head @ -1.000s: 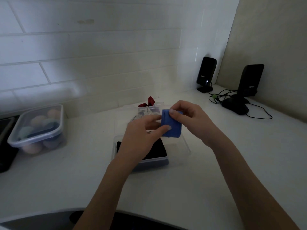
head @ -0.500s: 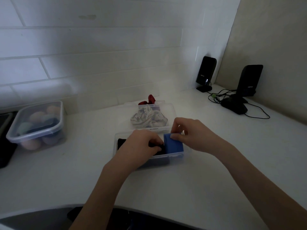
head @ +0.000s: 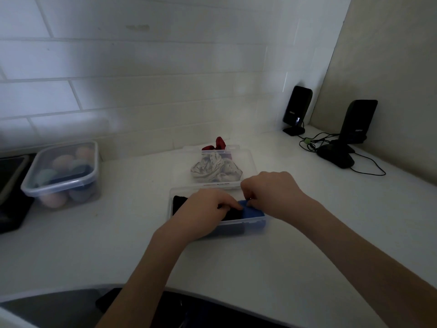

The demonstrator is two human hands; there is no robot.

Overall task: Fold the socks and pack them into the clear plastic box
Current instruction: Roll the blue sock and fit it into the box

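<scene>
The folded blue sock (head: 253, 212) sits at the right end of the clear box (head: 246, 227) on the counter (head: 307, 245), beside a black sock (head: 179, 201). The left hand (head: 205, 209) rests curled fingers on the socks; the right hand (head: 269, 192) pinches the blue sock's top edge.

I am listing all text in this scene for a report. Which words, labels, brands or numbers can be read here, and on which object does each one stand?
None can be read.
Left speaker: small pale mark on its front, too blurred to read.
Right speaker: small pale mark near its lower front, too blurred to read.
Open lid of the clear plastic box: a red and dark strip on its near edge, too small to read.
</scene>
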